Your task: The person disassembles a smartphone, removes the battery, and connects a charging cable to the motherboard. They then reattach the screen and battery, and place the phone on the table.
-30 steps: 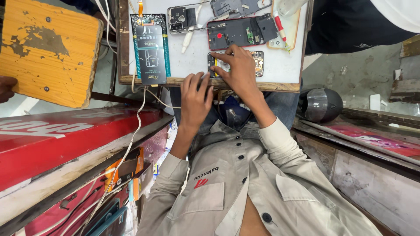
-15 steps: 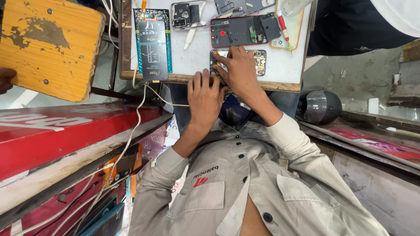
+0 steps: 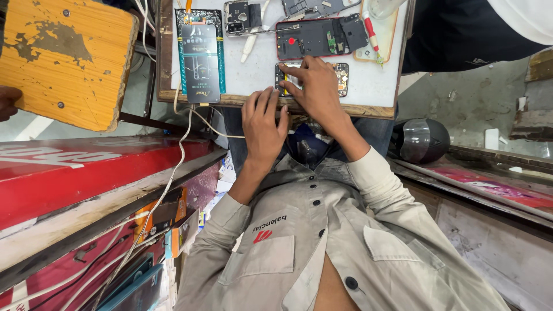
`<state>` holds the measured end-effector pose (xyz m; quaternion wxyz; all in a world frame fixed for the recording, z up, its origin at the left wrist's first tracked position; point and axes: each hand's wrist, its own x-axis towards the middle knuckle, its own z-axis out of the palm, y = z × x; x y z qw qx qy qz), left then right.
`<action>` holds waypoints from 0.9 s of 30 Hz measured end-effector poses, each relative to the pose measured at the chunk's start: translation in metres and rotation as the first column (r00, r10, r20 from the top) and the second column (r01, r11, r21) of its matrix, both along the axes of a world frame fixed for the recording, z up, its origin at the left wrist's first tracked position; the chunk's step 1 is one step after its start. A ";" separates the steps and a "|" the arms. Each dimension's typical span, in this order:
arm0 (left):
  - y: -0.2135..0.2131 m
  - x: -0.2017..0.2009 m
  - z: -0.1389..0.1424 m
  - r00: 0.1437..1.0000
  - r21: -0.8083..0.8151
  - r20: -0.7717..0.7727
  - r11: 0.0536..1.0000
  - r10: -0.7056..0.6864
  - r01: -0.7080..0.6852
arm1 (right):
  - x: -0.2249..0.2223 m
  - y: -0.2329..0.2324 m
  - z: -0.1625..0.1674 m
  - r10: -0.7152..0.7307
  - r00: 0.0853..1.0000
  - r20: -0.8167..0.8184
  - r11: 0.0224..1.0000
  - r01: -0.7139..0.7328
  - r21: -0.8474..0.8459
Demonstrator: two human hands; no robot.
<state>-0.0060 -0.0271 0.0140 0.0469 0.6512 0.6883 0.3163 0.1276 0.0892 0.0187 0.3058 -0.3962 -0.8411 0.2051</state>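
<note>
**Two hands at a phone-repair bench, seen from the head camera**

The view is inverted: the person's torso in a grey button-up shirt (image 3: pixel 322 253) fills the lower frame and the white work board (image 3: pixel 259 69) lies at the top. The right hand (image 3: pixel 315 86) rests palm down on a small circuit board with gold-coloured contacts (image 3: pixel 341 78), which lies near the front edge of the work board; the fingers are spread flat over its left part, pressing rather than enclosing it, so the hand is not closed around anything. The left hand (image 3: pixel 264 124) lies at the wooden front edge of the board, just beside the right hand, its fingers extended and loosely together, touching the edge and holding nothing visible.

Directly beyond the circuit board lies an opened phone with a red frame (image 3: pixel 319 37), its internal parts exposed. To its right lie a red-handled screwdriver (image 3: pixel 371 31) and a clear phone case (image 3: pixel 383 43). To its left lie a smaller phone part with a camera module (image 3: pixel 237 17) and a white tool (image 3: pixel 252 43). A dark packaged item with green edging (image 3: pixel 200 55) lies at the left end of the board. A white cable (image 3: pixel 184 138) hangs from the board's edge. A worn yellow wooden seat (image 3: pixel 63 57) stands at upper left, a red counter (image 3: pixel 86 167) below it, and a black helmet (image 3: pixel 419 140) at right.
</note>
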 end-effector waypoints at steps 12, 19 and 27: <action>0.012 0.000 0.018 0.993 0.002 -0.121 1.000 -0.016 0.016 | 0.001 -0.004 -0.008 -0.001 1.000 -0.018 0.998 0.002 0.057; 0.054 -0.029 0.026 0.985 -0.028 0.166 0.998 0.054 -0.050 | 0.010 -0.016 -0.010 -0.039 0.944 -0.329 0.997 0.017 -0.069; 0.116 -0.050 0.023 0.998 0.050 -0.053 0.998 0.042 -0.040 | 0.017 -0.021 -0.015 -0.117 0.837 -0.535 0.980 0.010 -0.199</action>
